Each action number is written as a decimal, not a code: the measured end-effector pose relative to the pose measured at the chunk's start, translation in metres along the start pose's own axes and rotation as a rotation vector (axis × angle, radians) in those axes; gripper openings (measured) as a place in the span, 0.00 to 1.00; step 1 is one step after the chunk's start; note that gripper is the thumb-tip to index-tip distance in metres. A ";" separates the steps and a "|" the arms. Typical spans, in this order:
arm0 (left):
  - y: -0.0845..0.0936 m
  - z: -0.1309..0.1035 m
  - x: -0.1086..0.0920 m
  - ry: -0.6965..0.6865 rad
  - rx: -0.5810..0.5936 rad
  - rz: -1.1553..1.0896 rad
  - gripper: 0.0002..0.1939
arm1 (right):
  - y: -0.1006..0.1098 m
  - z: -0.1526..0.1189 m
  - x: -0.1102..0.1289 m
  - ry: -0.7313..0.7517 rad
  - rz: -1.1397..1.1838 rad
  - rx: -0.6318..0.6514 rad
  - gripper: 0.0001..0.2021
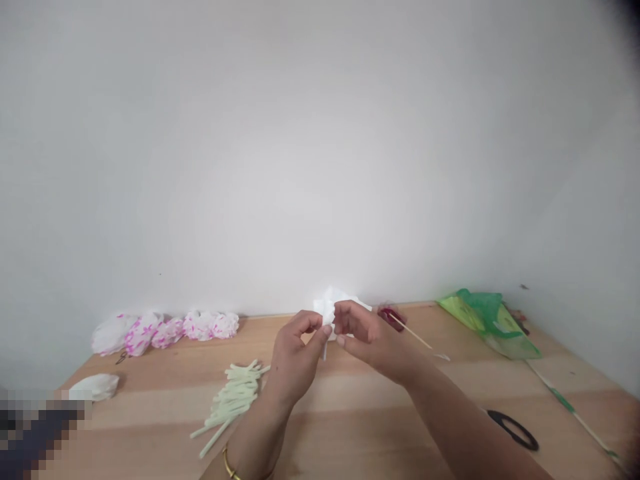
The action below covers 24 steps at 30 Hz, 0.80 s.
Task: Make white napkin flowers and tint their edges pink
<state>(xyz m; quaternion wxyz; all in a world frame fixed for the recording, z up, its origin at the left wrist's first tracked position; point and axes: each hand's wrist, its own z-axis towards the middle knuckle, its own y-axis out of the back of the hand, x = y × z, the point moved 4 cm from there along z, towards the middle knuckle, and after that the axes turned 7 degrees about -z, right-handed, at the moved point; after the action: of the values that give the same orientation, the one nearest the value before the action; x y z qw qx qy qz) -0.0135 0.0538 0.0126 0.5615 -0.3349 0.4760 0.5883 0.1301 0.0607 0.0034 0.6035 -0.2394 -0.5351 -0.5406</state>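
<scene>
My left hand (303, 350) pinches a thin white piece of tissue-like paper (328, 312) between thumb and fingers. Its gathered end pokes out below the fingertips. Close beside it on the right, my right hand (367, 337) has curled fingers with the thumb held apart from them. Whether those fingertips touch the paper's edge, I cannot tell. Behind both hands more white paper (345, 293) shows near the wall, partly covered by the fingers. Pale green sticks (235, 397) lie in a loose pile just left of my left forearm.
Bunched white-and-pink ruffled bundles (165, 331) line the back left, with a white wad (95, 387) nearer. At right lie a dark red bundle (393, 317), a thin stick (413, 332), a green plastic bag (487, 320), a green-and-white strip (563, 400) and a black scissor handle (515, 430).
</scene>
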 end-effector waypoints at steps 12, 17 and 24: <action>0.000 -0.031 0.042 0.155 -0.022 0.089 0.09 | -0.018 0.004 -0.035 -0.177 -0.096 -0.034 0.17; -0.006 -0.034 0.051 0.289 0.076 -0.316 0.09 | -0.015 0.002 -0.022 -0.119 -0.132 -0.064 0.18; -0.012 -0.037 0.061 0.540 -0.049 -0.769 0.08 | -0.011 0.004 -0.016 -0.135 -0.125 -0.041 0.14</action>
<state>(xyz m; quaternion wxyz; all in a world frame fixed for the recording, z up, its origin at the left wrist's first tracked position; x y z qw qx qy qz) -0.0161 0.0389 -0.0586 0.5868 -0.6411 0.4322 0.2404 0.1209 0.0672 -0.0129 0.5262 -0.2538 -0.5773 -0.5705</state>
